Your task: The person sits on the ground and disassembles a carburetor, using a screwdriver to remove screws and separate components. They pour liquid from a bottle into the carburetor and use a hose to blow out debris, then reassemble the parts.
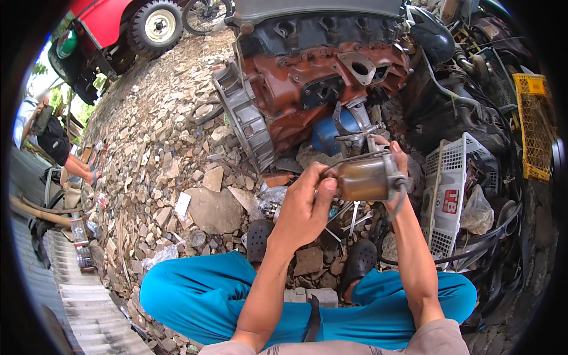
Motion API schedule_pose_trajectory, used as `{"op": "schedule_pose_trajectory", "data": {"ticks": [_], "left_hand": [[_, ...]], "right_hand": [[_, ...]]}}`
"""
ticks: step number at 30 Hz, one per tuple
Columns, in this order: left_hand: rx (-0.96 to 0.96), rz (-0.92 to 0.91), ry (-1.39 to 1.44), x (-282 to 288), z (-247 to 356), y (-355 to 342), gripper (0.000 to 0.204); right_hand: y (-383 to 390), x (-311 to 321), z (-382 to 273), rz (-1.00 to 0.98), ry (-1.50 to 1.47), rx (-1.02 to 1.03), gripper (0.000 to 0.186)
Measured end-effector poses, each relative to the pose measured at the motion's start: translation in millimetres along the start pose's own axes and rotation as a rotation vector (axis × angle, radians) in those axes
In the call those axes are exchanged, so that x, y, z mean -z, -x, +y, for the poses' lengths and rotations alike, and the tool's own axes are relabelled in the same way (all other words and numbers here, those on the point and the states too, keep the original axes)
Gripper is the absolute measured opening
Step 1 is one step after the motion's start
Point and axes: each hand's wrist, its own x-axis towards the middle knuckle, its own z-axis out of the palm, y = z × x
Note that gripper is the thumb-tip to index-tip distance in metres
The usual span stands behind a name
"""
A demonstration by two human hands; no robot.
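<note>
Over my lap I hold a fuel sediment bowl [362,179] on its side, its cloudy amber glass cup lying between a metal head and a wire clamp. My left hand [309,198] pinches the cup's bottom end, thumb and fingers closed on it. Around the metal head at the other end is my right hand [399,163], its fingers partly hidden behind the part. Just beyond my hands stands a large red-brown engine block [296,89] with a black upper section. A blue canister [331,133] sits low against its side.
Rubble and flat stones [216,210] cover the ground. Wrenches [354,219] lie between my feet. On the right are a white plastic crate [444,201], a yellow crate [532,124] and black hoses. A red vehicle [103,23] stands far left; another person [56,139] is at the left edge.
</note>
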Motion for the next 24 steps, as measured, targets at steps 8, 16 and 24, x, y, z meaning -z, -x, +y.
{"op": "schedule_pose_trajectory", "data": {"ticks": [8, 16, 24], "left_hand": [[0.209, 0.074, 0.638, -8.4, -53.5, 15.1, 0.056], [0.346, 0.248, 0.836, -16.3, -51.0, 5.4, 0.048], [0.424, -0.184, 1.262, 6.2, -26.3, -3.3, 0.059]], "right_hand": [[9.9, -41.5, -39.7, -0.065, 0.664, 0.274, 0.055], [16.3, -53.5, -55.4, -0.081, 0.912, 0.529, 0.053], [19.5, -60.0, -63.0, -0.159, 1.125, 0.953, 0.056]]}}
